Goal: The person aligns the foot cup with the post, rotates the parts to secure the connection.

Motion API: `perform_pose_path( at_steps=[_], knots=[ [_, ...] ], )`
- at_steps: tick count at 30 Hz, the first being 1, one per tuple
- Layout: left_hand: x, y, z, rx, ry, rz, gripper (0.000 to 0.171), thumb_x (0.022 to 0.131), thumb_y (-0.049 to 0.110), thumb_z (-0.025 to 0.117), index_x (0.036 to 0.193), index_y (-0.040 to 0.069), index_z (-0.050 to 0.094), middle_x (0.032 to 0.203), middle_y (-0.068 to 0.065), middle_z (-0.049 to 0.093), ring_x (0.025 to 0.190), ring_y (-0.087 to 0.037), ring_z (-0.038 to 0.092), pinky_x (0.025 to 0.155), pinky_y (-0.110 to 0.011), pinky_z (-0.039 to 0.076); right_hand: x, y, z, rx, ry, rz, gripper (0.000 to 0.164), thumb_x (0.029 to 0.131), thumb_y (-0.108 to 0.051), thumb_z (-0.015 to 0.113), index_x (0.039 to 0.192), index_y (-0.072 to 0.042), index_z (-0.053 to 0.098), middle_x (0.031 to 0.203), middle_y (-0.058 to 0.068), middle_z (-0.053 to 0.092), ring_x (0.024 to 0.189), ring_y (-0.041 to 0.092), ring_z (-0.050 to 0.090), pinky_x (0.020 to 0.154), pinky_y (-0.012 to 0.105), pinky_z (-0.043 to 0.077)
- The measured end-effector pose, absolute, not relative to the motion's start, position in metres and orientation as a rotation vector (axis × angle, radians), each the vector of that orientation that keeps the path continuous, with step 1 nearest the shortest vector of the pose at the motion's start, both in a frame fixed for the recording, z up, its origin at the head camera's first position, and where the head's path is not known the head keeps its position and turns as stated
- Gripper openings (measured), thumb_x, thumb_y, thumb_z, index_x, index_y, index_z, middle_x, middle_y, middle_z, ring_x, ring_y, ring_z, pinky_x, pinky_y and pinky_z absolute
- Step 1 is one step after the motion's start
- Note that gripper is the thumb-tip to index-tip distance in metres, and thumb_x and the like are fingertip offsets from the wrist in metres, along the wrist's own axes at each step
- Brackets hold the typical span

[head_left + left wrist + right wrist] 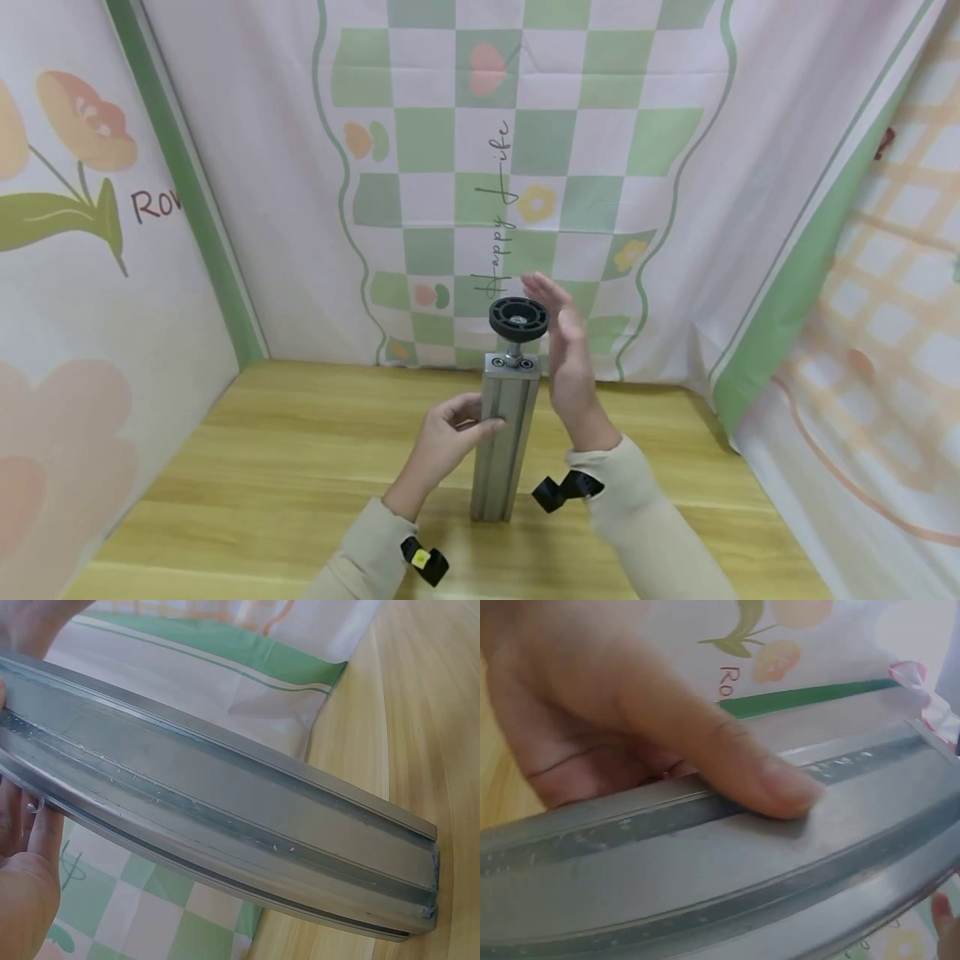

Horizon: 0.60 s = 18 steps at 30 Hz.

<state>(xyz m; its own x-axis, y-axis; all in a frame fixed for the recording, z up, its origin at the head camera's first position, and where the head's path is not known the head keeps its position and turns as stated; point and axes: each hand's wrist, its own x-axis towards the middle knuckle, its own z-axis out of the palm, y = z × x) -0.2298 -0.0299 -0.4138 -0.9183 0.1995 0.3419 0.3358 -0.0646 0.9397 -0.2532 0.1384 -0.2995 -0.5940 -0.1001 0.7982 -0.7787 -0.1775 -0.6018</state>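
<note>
A silver aluminium profile (502, 450) stands upright on the wooden table, with grooves along its faces. At its top end a black round levelling foot (518, 319) sits on a short threaded stud, between two screw heads. My left hand (450, 433) grips the profile's upper half from the left; its thumb (780, 784) lies across the front face in the right wrist view. My right hand (570, 367) is raised on the right, fingers straight and pointing up close beside the levelling foot. In the left wrist view the profile's lower end meets the table.
The wooden table (300, 467) reaches back to a hanging cloth (427, 142) with a green and white check print. Printed cloths also hang at the left (60, 317) and right (885, 333). Each wrist carries a small black camera mount (566, 490).
</note>
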Motion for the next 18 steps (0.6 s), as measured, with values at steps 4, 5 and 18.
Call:
perform_pose_path(
  at_steps=[4,5,18],
  knots=[
    [-0.2298,-0.0296,-0.4140,-0.594,-2.088,-2.132,0.032,0.088,0.018,0.081,0.116,0.006,0.071,0.101,-0.007,0.070,0.097,-0.021,0.066,0.091,-0.029,0.056,-0.2575,0.1417,-0.2931,1.130,-1.597,2.049,0.052,0.108,-0.026,0.017,0.143,-0.008,0.051,0.147,0.013,0.049,0.143,0.031,0.031,0.121,0.048,0.006],
    [-0.2302,-0.0296,-0.4142,-0.594,-2.091,-2.128,0.032,0.088,0.018,0.081,0.116,0.007,0.071,0.101,-0.007,0.070,0.097,-0.021,0.066,0.090,-0.030,0.056,-0.2579,0.1423,-0.2925,1.147,-1.595,2.086,0.052,0.108,-0.025,0.017,0.143,-0.008,0.052,0.147,0.013,0.049,0.143,0.031,0.030,0.120,0.048,0.007],
    [-0.2303,-0.0299,-0.4146,-0.603,-2.093,-2.133,0.032,0.088,0.019,0.081,0.116,0.008,0.071,0.101,-0.007,0.070,0.098,-0.021,0.066,0.091,-0.030,0.056,-0.2538,0.1399,-0.2927,1.219,-1.513,2.315,0.044,0.108,-0.025,0.023,0.131,-0.015,0.060,0.141,0.010,0.055,0.141,0.036,0.032,0.118,0.051,0.018]
  ],
)
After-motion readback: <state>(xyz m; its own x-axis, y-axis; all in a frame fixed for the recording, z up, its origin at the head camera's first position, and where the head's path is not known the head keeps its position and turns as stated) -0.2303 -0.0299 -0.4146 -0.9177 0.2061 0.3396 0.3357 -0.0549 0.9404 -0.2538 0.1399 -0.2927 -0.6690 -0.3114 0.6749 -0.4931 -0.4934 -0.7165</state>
